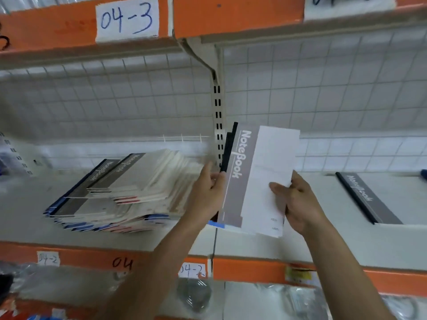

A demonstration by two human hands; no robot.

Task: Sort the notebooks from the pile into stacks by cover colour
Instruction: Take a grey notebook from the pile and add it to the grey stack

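I hold a small bundle of notebooks [258, 179] upright above the shelf [161, 236], in the middle of the view. The front one has a grey and white cover with "NoteBook" printed along a black spine. My left hand [208, 192] grips the spine side. My right hand [298, 204] grips the right edge, thumb across the white cover. A slumped pile of notebooks [120, 195] with grey, blue and red edges lies on the shelf to the left. One grey notebook [369, 197] lies flat on the shelf to the right.
A slotted metal upright [218, 116] and a wire grid back panel stand behind the shelf. Orange shelf edges carry paper labels, "04-3" [127, 18] above and "04-2" [191, 270] below. Plastic-wrapped goods fill the lower shelf.
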